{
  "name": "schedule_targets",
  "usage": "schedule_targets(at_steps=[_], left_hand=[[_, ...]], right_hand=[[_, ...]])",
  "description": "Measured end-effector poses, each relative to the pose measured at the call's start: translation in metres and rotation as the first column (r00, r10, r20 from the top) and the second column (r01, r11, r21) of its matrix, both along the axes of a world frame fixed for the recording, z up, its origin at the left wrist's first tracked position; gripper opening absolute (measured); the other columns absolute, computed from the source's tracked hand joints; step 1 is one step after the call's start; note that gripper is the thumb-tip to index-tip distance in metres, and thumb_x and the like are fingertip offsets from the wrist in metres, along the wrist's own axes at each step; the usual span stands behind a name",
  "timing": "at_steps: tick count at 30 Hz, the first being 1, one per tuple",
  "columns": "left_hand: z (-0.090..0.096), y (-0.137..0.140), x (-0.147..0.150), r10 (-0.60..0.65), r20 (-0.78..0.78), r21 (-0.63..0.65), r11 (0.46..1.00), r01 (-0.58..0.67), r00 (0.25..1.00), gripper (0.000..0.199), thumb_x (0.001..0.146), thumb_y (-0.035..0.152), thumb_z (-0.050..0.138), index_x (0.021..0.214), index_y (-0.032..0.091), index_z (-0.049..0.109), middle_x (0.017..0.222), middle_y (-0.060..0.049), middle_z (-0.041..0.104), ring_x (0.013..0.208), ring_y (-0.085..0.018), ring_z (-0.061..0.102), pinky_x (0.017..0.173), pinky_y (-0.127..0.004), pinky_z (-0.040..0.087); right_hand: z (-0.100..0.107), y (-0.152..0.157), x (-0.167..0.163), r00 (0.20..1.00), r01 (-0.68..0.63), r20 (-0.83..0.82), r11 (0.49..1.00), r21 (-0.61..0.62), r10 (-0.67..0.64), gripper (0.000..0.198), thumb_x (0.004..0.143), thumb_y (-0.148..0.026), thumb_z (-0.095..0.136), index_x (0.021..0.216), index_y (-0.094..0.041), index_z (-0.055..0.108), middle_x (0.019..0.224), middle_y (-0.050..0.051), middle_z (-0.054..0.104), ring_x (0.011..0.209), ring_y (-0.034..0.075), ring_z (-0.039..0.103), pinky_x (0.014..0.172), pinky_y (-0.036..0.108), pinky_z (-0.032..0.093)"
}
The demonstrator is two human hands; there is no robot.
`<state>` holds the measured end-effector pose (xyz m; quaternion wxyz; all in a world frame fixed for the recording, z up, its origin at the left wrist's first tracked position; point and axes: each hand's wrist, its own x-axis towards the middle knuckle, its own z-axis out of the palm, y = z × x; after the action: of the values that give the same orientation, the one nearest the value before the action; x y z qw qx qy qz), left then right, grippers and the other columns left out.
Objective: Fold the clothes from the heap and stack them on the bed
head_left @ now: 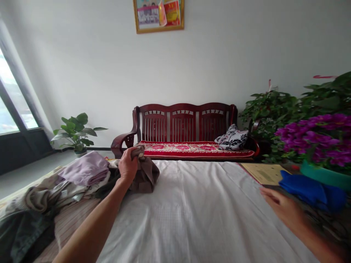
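Note:
My left hand [128, 164] is closed around the bunched upper part of a brown garment [146, 179], whose lower part hangs down to the white cloth [197, 212]. What kind of garment it is, I cannot make out. To the left of this hand lies a heap of clothes, with a folded lilac garment [85, 168] on top and a dark garment [24, 233] nearer to me. My right hand [279, 204] is over the right edge of the white cloth, holding nothing, its fingers stretched out and slightly blurred. A blue cloth [312, 191] lies just beyond it.
Past the far edge stands a dark red wooden bench [183, 124] with a patterned cushion [233, 138]. Purple flowers [318, 138] in a teal pot [323, 175] stand at the right, near a yellowish board [264, 173]. A potted plant [78, 133] is on the floor at left.

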<state>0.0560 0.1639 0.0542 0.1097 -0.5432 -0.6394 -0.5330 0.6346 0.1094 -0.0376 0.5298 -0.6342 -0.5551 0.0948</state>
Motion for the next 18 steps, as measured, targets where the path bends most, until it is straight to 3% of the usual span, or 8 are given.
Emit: schedule_targets(at_steps=[3, 5, 8, 10, 11, 12, 16, 18], left_hand=[[0.003, -0.029, 0.066, -0.322, -0.043, 0.145, 0.935, 0.324, 0.946, 0.04, 0.082, 0.007, 0.05, 0.118, 0.02, 0.062, 0.119, -0.007, 0.067, 0.115, -0.022, 0.06, 0.104, -0.037, 0.046], [-0.006, -0.056, 0.107, -0.573, -0.13, 0.035, 0.813, 0.582, 0.809, 0.044, 0.083, 0.007, 0.053, 0.122, 0.023, 0.062, 0.119, -0.006, 0.067, 0.112, -0.02, 0.061, 0.101, -0.034, 0.048], [-0.03, -0.096, 0.145, -0.909, -0.176, -0.328, 0.416, 0.848, 0.377, 0.062, 0.081, 0.023, 0.073, 0.139, 0.028, 0.053, 0.134, -0.007, 0.061, 0.117, -0.022, 0.061, 0.1, -0.033, 0.051], [-0.047, -0.114, 0.145, -0.965, -0.116, -0.419, 0.264, 0.869, 0.237, 0.064, 0.08, 0.034, 0.078, 0.139, 0.029, 0.055, 0.133, -0.007, 0.063, 0.118, -0.023, 0.062, 0.101, -0.033, 0.05], [-0.055, -0.119, 0.139, -0.961, -0.079, -0.406, 0.273, 0.872, 0.264, 0.055, 0.082, 0.035, 0.075, 0.134, 0.029, 0.059, 0.128, -0.007, 0.066, 0.116, -0.022, 0.064, 0.1, -0.033, 0.051], [-0.062, -0.12, 0.128, -0.937, -0.039, -0.361, 0.338, 0.869, 0.348, 0.042, 0.086, 0.034, 0.071, 0.127, 0.028, 0.064, 0.122, -0.006, 0.069, 0.112, -0.022, 0.066, 0.098, -0.033, 0.052], [-0.094, -0.099, 0.065, -0.57, 0.141, -0.125, 0.801, 0.586, 0.809, 0.02, 0.091, 0.025, 0.054, 0.102, 0.024, 0.071, 0.102, -0.006, 0.071, 0.097, -0.022, 0.068, 0.088, -0.036, 0.055], [-0.112, -0.079, 0.035, -0.375, 0.21, -0.178, 0.893, 0.412, 0.903, 0.034, 0.081, 0.027, 0.062, 0.115, 0.024, 0.067, 0.114, -0.008, 0.067, 0.108, -0.027, 0.065, 0.092, -0.043, 0.055]], right_hand=[[0.004, -0.005, -0.082, 0.873, -0.362, -0.401, 0.92, -0.148, 0.279, 0.049, 0.07, -0.059, 0.075, 0.106, -0.026, 0.077, 0.112, 0.018, 0.074, 0.101, 0.035, 0.07, 0.09, 0.049, 0.051], [0.007, -0.01, -0.126, 0.684, -0.558, -0.625, 0.822, -0.115, 0.377, 0.058, 0.077, -0.064, 0.068, 0.122, -0.028, 0.069, 0.126, 0.016, 0.069, 0.109, 0.034, 0.068, 0.092, 0.048, 0.052], [0.005, -0.017, -0.167, 0.475, -0.709, -0.784, 0.701, -0.073, 0.399, 0.07, 0.082, -0.077, 0.049, 0.135, -0.032, 0.059, 0.142, 0.012, 0.059, 0.122, 0.031, 0.062, 0.094, 0.047, 0.053], [0.0, -0.019, -0.178, 0.473, -0.732, -0.805, 0.668, -0.133, 0.358, 0.072, 0.082, -0.077, 0.049, 0.139, -0.033, 0.055, 0.143, 0.01, 0.059, 0.125, 0.03, 0.06, 0.096, 0.046, 0.052], [-0.004, -0.02, -0.179, 0.498, -0.725, -0.8, 0.667, -0.173, 0.334, 0.072, 0.081, -0.074, 0.055, 0.14, -0.032, 0.054, 0.14, 0.009, 0.061, 0.125, 0.03, 0.06, 0.097, 0.045, 0.051], [-0.008, -0.02, -0.178, 0.528, -0.71, -0.79, 0.673, -0.208, 0.313, 0.073, 0.08, -0.069, 0.061, 0.141, -0.031, 0.053, 0.138, 0.009, 0.063, 0.124, 0.03, 0.061, 0.098, 0.044, 0.05], [-0.016, -0.018, -0.172, 0.612, -0.657, -0.735, 0.704, -0.267, 0.293, 0.078, 0.075, -0.06, 0.074, 0.142, -0.025, 0.053, 0.134, 0.01, 0.066, 0.125, 0.03, 0.06, 0.107, 0.044, 0.043], [-0.014, -0.014, -0.175, 0.633, -0.651, -0.71, 0.709, -0.271, 0.309, 0.077, 0.072, -0.059, 0.078, 0.137, -0.023, 0.058, 0.132, 0.011, 0.067, 0.127, 0.03, 0.058, 0.111, 0.043, 0.04]])
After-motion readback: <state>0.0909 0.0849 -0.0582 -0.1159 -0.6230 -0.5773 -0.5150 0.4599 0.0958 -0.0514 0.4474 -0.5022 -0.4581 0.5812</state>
